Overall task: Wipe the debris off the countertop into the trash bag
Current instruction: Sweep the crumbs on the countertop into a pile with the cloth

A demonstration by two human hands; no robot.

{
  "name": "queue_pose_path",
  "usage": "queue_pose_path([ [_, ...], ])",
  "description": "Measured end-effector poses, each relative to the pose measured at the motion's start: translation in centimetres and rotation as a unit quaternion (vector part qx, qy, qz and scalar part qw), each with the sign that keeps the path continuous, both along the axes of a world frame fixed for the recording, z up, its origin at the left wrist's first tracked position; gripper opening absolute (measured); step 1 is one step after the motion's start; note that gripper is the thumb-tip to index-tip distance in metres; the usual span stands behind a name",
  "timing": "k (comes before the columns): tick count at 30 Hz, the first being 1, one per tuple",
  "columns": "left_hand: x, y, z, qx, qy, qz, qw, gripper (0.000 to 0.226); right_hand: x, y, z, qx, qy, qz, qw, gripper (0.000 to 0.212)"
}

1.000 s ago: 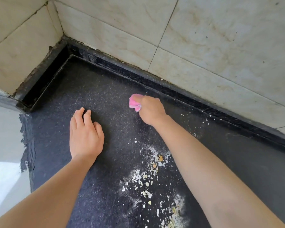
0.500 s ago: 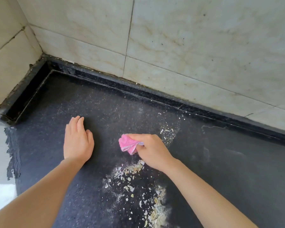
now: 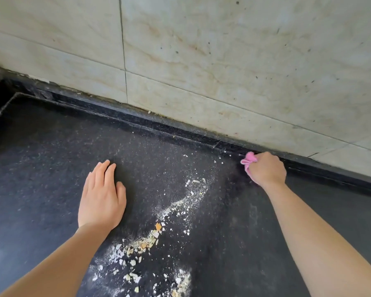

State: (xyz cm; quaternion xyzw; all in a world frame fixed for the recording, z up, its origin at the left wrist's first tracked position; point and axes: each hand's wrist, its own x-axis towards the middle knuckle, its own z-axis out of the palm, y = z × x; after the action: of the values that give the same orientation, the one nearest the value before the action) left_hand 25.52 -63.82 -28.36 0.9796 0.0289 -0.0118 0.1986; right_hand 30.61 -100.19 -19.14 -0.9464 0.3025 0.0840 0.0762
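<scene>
The dark speckled countertop fills the lower view. Pale crumbs and dust, the debris, lie in a streak from the centre down toward the near edge. My right hand is closed around a bunched pink cloth, pressed on the counter right by the black backsplash strip at the back right. My left hand lies flat on the counter, palm down, fingers together, left of the debris. No trash bag is in view.
A tiled wall rises behind the counter above a raised black backsplash strip. The counter's left corner meets a side wall at far left. A few stray crumbs sit near the strip.
My right hand has carried the pink cloth from beside the debris pile out to the back right, against the strip. The view has shifted right. My left hand has stayed flat.
</scene>
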Motion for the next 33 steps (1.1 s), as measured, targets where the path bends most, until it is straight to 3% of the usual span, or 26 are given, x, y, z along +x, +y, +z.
queue_pose_path([
  [7,0.2,-0.1,-0.2,0.003,-0.008,0.004,1.000,0.055,2.6,2.6,-3.0,-0.047,0.027,0.009,0.998,0.015],
  [10,0.1,-0.1,-0.1,0.002,-0.009,0.006,1.000,0.056,1.9,2.3,-2.9,-0.047,0.045,0.074,0.995,0.017],
  [13,0.0,-0.1,0.0,0.002,-0.008,0.004,1.000,0.055,0.9,0.8,-2.3,0.026,0.013,0.160,0.987,0.022],
  [18,0.0,-0.2,0.1,-0.001,-0.006,0.007,1.000,0.052,1.9,3.5,-2.6,-0.010,-0.029,0.117,0.993,0.021],
  [24,-0.1,-0.1,0.2,-0.004,-0.005,0.004,1.000,0.048,2.6,3.9,-2.1,0.151,-0.038,0.171,0.973,0.019],
  [29,-0.1,-0.1,0.1,-0.005,-0.009,0.003,1.000,0.051,2.9,6.2,-3.7,0.074,-0.074,0.179,0.978,0.027],
  [33,0.0,-0.1,0.1,-0.002,-0.009,0.006,1.000,0.050,4.1,7.0,-2.7,0.174,-0.044,0.191,0.965,0.025],
])
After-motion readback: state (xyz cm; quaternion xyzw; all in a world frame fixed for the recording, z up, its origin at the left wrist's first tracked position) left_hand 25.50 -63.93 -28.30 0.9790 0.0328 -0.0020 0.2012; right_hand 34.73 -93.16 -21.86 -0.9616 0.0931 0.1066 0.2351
